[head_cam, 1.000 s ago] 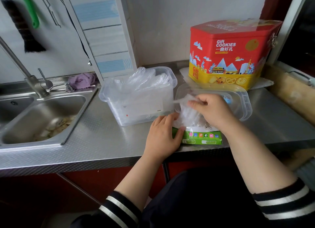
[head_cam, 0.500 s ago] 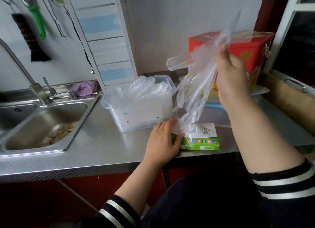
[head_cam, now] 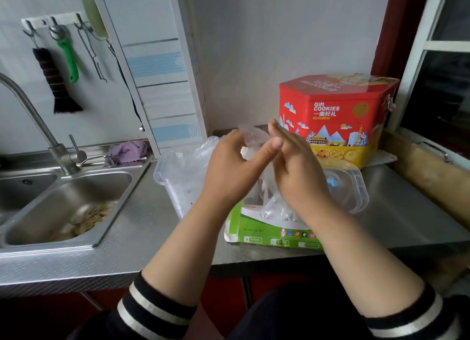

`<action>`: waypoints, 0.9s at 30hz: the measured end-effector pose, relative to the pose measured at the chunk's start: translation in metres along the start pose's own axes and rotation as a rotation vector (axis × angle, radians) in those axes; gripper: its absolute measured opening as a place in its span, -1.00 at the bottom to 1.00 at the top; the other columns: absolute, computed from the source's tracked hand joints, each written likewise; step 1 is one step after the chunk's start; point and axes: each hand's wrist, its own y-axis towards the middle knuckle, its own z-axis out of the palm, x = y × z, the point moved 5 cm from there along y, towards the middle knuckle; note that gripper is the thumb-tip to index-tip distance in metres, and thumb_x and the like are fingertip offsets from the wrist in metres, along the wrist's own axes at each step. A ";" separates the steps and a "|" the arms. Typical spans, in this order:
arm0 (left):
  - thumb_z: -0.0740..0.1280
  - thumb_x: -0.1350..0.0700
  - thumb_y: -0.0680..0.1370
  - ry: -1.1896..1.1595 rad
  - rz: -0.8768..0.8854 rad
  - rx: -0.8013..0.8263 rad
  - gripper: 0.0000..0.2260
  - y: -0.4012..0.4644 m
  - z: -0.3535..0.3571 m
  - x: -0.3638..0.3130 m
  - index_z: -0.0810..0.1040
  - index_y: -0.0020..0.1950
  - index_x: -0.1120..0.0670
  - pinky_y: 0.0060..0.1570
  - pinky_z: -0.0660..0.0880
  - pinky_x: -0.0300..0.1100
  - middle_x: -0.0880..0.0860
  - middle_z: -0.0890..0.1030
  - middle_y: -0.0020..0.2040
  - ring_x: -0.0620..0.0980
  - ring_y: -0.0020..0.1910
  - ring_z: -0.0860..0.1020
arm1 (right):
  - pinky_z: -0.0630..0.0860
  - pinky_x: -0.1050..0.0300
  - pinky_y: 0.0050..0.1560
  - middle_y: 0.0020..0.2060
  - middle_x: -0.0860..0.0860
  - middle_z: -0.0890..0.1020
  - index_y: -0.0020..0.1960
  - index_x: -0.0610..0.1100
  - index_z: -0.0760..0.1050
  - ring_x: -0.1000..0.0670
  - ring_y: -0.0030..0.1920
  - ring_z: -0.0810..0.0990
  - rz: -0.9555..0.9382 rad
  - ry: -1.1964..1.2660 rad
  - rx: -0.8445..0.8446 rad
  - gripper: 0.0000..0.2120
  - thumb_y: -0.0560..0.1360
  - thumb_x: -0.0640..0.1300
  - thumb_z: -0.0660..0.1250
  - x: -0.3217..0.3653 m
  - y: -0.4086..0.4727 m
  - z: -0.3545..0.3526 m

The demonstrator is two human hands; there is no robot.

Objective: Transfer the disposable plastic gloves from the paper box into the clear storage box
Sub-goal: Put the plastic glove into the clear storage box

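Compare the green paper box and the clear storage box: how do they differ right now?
The green paper box is opaque, printed and lies flat at the counter's front edge; the clear storage box is see-through, taller and stands farther back, nearer the sink. The paper box's top is torn open; the storage box is lidless and stuffed. Both hold plastic gloves.

Sink (head_cam: 76, 202) at frame left; storage box (head_cam: 178, 184) at centre; paper box (head_cam: 256, 231) lower right of it; cookie tin (head_cam: 338, 116) behind, right.
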 end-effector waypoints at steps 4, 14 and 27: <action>0.40 0.05 0.55 -0.044 -0.034 -0.003 -0.87 0.018 -0.009 0.004 0.64 -0.14 0.07 -0.10 0.50 -0.24 -0.06 0.66 -0.21 -0.14 -0.17 0.62 | 0.18 0.33 0.37 0.42 0.02 0.36 0.51 -0.16 0.23 0.08 0.43 0.30 0.002 0.099 0.057 -0.37 0.56 0.16 0.20 -0.004 -0.008 0.008; 0.26 0.14 0.62 0.017 0.140 0.374 -0.83 0.054 -0.026 0.009 0.63 -0.05 0.13 -0.16 0.53 -0.22 0.03 0.60 -0.19 -0.04 -0.24 0.56 | 0.49 0.16 0.19 0.06 0.01 0.66 0.52 0.00 0.16 0.12 0.11 0.60 0.253 0.633 0.525 -0.10 0.28 0.04 0.49 -0.017 0.048 0.007; 0.35 0.06 0.57 0.298 0.036 0.102 -0.87 0.078 -0.055 0.043 0.56 -0.13 0.09 -0.39 0.30 -0.39 -0.07 0.51 -0.41 -0.24 -0.48 0.41 | 0.42 0.25 -0.14 -0.39 0.00 0.59 -0.28 -0.08 0.27 0.08 -0.27 0.62 0.321 0.567 0.570 -0.68 0.47 -0.19 0.42 -0.028 0.068 0.011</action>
